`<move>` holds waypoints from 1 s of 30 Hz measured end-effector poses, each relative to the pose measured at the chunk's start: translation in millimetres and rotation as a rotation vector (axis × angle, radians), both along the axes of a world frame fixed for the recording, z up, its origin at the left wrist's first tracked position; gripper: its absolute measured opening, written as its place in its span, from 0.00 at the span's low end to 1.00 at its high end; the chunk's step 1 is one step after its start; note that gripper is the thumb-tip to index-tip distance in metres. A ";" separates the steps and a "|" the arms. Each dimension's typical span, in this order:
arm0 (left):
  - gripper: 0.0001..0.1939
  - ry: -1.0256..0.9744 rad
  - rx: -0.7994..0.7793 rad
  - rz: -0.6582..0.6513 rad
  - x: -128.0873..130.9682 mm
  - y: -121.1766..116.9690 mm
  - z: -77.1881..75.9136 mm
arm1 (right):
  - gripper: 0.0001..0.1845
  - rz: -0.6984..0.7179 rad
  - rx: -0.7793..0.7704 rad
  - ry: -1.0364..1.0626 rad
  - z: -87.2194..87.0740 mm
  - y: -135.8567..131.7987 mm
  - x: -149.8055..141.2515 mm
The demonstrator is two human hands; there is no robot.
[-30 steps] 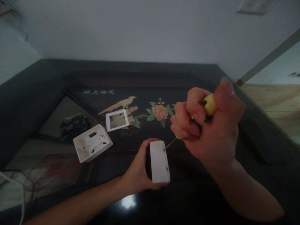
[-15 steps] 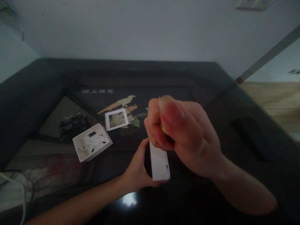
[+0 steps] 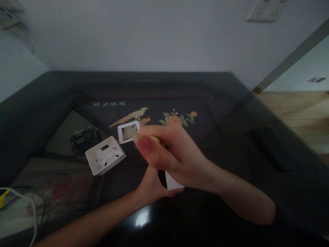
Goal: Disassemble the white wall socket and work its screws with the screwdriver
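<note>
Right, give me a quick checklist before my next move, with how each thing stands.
1. Left hand gripping the white box: ok, wrapped around its side.
2. Right hand closed on the yellow handle: ok.
3. Tool tip seated: cannot tell, hidden by the right hand.
4. Left fingertips away from the tip: cannot tell, also hidden.
5. Open box apart from both hands: ok, off to the left.
6. Black part apart from both hands: ok, beyond the open box.

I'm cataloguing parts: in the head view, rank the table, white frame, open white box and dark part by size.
Table
Open white box
Dark part and white frame: too close to call; the right hand overlaps the frame.
</note>
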State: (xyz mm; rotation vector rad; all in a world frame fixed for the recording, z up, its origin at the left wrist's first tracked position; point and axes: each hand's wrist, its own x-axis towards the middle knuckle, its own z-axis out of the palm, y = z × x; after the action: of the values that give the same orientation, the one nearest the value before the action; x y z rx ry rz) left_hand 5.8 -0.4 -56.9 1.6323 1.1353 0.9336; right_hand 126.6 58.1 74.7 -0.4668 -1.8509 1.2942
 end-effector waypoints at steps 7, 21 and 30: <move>0.44 -0.157 0.065 0.026 0.9 4.0 1.9 | 0.21 -0.113 0.010 0.076 -0.8 0.6 5.6; 0.47 -0.157 0.025 -0.049 4.0 7.3 4.9 | 0.22 0.114 0.055 0.018 13.2 7.0 4.4; 0.49 -0.215 -0.010 -0.072 4.4 7.6 4.2 | 0.32 -0.141 -0.343 0.321 48.2 -10.8 26.5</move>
State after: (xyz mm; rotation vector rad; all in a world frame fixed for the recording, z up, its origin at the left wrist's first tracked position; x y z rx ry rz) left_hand 10.2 7.2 -52.7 1.5143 0.9275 1.0282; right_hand 153.1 47.2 122.9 -0.5239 -1.3149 1.4971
